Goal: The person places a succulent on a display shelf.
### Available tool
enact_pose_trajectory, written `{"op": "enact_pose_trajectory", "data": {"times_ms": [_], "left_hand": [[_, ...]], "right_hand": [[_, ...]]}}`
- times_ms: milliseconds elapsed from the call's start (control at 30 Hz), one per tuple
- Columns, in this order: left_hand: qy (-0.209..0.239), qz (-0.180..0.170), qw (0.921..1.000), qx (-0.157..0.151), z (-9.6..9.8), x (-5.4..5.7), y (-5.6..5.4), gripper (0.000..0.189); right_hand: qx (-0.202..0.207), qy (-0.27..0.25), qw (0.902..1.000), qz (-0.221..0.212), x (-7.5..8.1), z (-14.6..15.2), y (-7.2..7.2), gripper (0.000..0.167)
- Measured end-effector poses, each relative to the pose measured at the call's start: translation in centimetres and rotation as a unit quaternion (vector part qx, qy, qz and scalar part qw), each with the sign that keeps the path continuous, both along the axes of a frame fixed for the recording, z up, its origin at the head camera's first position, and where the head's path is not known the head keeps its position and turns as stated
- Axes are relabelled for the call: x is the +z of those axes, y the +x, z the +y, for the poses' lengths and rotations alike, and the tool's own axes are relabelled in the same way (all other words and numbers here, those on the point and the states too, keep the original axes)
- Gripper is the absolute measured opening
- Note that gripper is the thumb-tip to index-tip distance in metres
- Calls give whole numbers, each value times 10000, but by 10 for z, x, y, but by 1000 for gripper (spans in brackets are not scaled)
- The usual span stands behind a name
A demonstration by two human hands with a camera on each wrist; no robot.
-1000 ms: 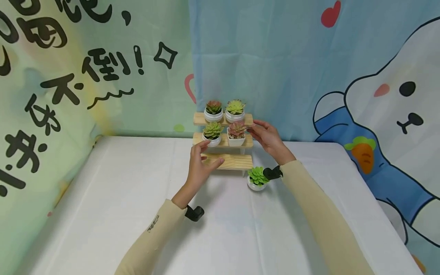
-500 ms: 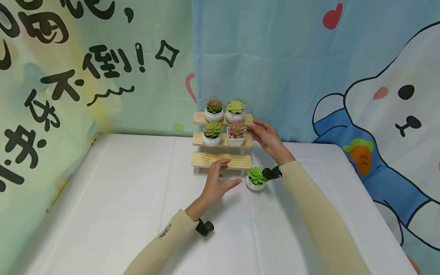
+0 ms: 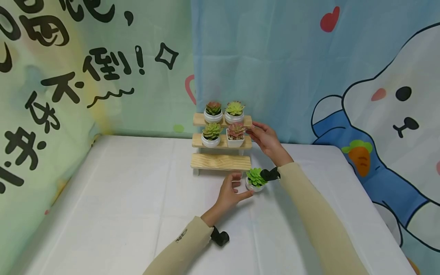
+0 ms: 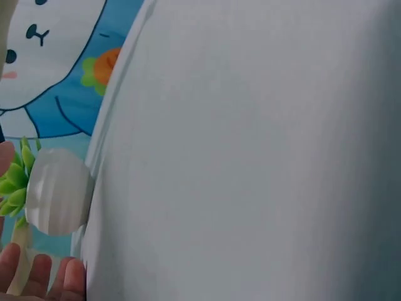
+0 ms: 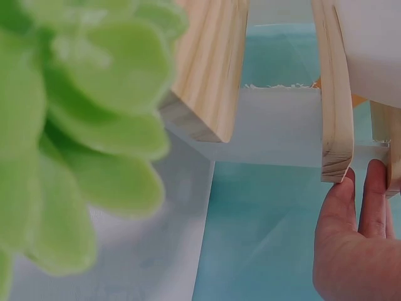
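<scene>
A three-tier wooden stand (image 3: 220,162) stands near the back of the table. Its upper two tiers carry potted succulents: a reddish one (image 3: 213,108) and a yellow-green one (image 3: 235,108) on top, a green one (image 3: 212,131) and a pink one (image 3: 235,131) below. Another bright green succulent in a white pot (image 3: 255,178) stands on the table by the bottom tier's right end. My left hand (image 3: 230,194) is spread around this pot, thumb at its front, fingers behind its left side. My right hand (image 3: 269,142) touches the stand's right end with extended fingers (image 5: 340,207).
The white-covered table (image 3: 113,214) stretches in front and to both sides. Behind it hang a green cloth with black lettering (image 3: 106,63) and a blue cloth with a cartoon animal (image 3: 378,160). A black wrist camera (image 3: 220,237) sits on the left sleeve.
My left hand has moved from the stand's left side, down and right past the bottom tier, to the succulent on the table. My right hand stays at the stand's right end.
</scene>
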State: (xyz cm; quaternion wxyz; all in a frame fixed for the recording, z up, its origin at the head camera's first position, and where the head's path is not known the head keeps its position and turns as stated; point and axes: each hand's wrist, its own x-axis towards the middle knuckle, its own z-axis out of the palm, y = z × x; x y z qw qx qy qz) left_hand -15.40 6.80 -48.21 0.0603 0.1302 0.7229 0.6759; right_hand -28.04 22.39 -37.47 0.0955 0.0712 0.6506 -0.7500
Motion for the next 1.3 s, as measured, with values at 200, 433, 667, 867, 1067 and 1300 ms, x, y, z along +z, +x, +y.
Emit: {"op": "enact_pose_trajectory", "data": {"times_ms": [200, 433, 667, 867, 1067, 1300], "left_hand": [[-91, -56, 9999, 29, 5, -2, -1, 63], [-409, 88, 9991, 92, 9, 0, -2, 63], [-619, 99, 9980, 4, 15, 3, -4, 64], [-683, 64, 9976, -70, 21, 4, -6, 63], [-1138, 330, 9926, 272, 27, 6, -7, 58], [-1292, 394, 9886, 666, 33, 5, -6, 54]], "right_hand": [[-46, -19, 10000, 1, -2, 1, -1, 56], [-61, -63, 9999, -50, -2, 1, -1, 56], [-105, -30, 9999, -43, -2, -1, -2, 55], [-119, -12, 9999, -41, -3, -2, -3, 54], [-79, -64, 9999, -75, -3, -3, -3, 54], [-90, 30, 9999, -45, -1, -1, -1, 54]]}}
